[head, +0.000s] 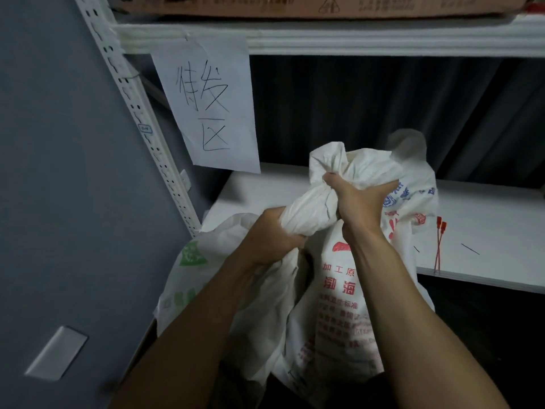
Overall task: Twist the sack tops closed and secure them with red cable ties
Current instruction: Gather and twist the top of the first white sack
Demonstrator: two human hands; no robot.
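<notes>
A white woven sack (339,305) with red printed characters stands in front of the shelf, its top gathered into a twisted neck (309,208). My left hand (271,237) grips the lower part of that neck. My right hand (356,199) grips it higher up, with the loose mouth of the sack (333,160) bunched above the thumb. Two red cable ties (439,246) lie on the white shelf board to the right of the sack, untouched by either hand.
A second white sack with green print (191,270) leans at the left. The white shelf board (486,231) runs behind; a handwritten paper sign (209,104) hangs from the upper shelf rail. A perforated upright (141,119) and grey wall stand left.
</notes>
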